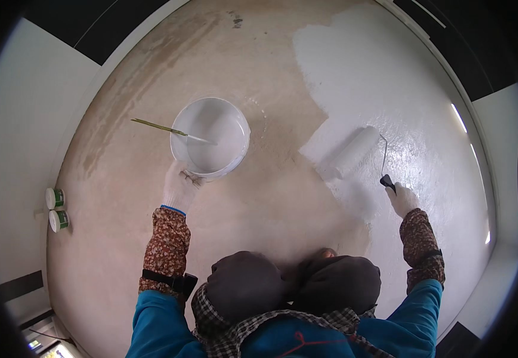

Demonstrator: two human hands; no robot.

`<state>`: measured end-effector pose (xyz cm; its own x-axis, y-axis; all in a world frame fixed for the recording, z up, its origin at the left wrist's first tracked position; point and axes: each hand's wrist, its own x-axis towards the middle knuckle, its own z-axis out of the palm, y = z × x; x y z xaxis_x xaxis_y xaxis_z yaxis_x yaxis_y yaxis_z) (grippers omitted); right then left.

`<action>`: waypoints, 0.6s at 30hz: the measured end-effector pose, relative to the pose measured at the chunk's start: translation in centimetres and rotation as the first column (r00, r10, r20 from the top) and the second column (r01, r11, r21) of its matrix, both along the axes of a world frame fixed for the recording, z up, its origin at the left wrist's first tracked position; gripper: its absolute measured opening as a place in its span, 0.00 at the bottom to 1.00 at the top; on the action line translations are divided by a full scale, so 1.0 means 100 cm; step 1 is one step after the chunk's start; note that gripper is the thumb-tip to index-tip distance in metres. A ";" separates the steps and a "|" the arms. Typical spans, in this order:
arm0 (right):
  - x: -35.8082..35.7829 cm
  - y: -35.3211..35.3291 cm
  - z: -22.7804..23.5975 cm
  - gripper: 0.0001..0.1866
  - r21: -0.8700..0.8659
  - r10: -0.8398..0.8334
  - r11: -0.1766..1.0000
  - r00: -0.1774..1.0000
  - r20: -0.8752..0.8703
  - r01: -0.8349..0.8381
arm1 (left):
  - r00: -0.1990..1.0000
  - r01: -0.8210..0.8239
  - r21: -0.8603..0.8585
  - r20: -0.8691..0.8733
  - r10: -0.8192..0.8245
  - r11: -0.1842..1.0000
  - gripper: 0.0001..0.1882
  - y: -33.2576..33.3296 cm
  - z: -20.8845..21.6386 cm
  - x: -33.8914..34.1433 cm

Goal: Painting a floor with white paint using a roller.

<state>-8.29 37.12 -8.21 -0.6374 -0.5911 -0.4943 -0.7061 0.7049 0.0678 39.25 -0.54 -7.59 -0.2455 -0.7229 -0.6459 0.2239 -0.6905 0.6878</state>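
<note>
My right hand (404, 200), in a white glove, is closed round the black handle of a paint roller (357, 152). The white roller sleeve lies on the wet pale paint, close to its edge. On the left, my left hand (180, 190), gloved too with dark smudges at the fingers, grips a white paint bucket (240, 156) at its near left side. White paint (211, 156) shows inside the bucket. A thin greenish stick (157, 125) leans over the rim, its lower end whitened and dipping into the paint.
The bare beige floor (259, 203) spreads under the bucket, with brown stains at far left. Fresh white paint (438, 143) covers the right side. Two small white-and-green tubs (58, 209) stand by the left wall (38, 119). My bent knees (247, 286) are close in front.
</note>
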 end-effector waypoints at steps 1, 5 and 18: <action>-0.004 -0.023 -0.002 0.24 -0.031 0.032 0.999 0.999 -0.002 -0.032 | 1.000 -0.018 0.015 0.014 0.018 1.000 0.13 0.005 -0.001 0.009; -0.011 -0.113 -0.009 0.25 -0.040 0.074 0.997 0.996 0.043 -0.072 | 1.000 -0.002 0.042 0.023 0.001 0.999 0.20 0.026 0.003 0.039; -0.009 -0.301 -0.046 0.28 -0.228 0.253 0.946 0.964 0.080 -0.229 | 0.962 -0.154 -0.035 0.222 0.158 0.987 0.34 0.057 0.021 0.054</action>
